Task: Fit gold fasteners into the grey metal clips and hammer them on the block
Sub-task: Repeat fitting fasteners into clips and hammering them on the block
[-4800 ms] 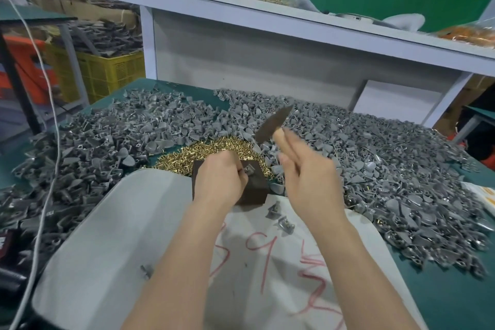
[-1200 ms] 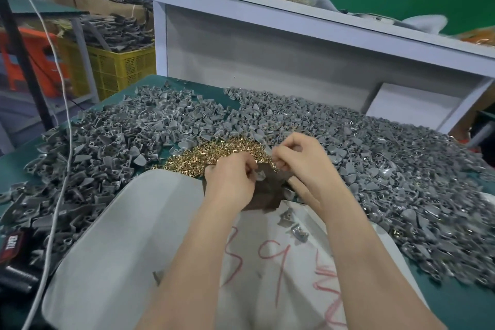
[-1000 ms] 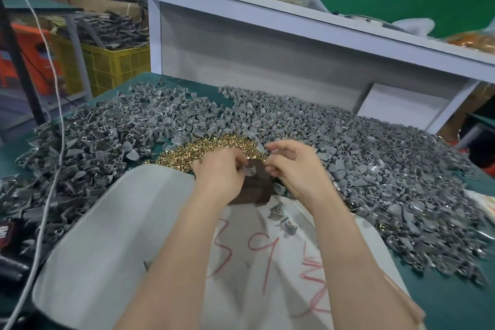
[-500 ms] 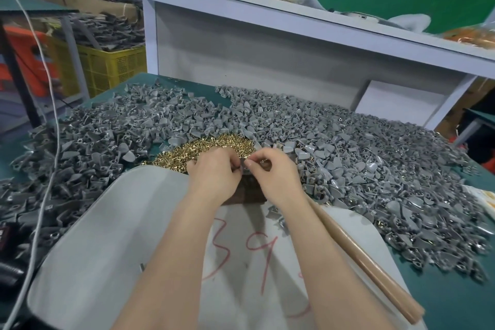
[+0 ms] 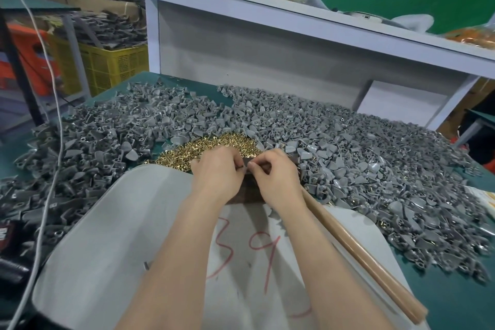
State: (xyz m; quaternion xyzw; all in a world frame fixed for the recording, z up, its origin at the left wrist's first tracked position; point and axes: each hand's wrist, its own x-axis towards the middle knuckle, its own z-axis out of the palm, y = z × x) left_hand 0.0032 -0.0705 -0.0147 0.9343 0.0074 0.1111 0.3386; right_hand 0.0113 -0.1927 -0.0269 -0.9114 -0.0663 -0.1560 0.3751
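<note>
Two hands (image 5: 217, 170) (image 5: 276, 178) pinch one small, dull-grey clip (image 5: 243, 166).

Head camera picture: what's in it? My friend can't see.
The left hand and right hand pinch a grey clip above a dark block. Grey clips and gold fasteners are heaped around; a wooden handle lies on the right.

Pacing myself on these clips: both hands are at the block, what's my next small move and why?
Probably set the clip down on the block: left hand and right hand both pinch it above the block, and the hammer handle lies beside the right forearm.
</note>
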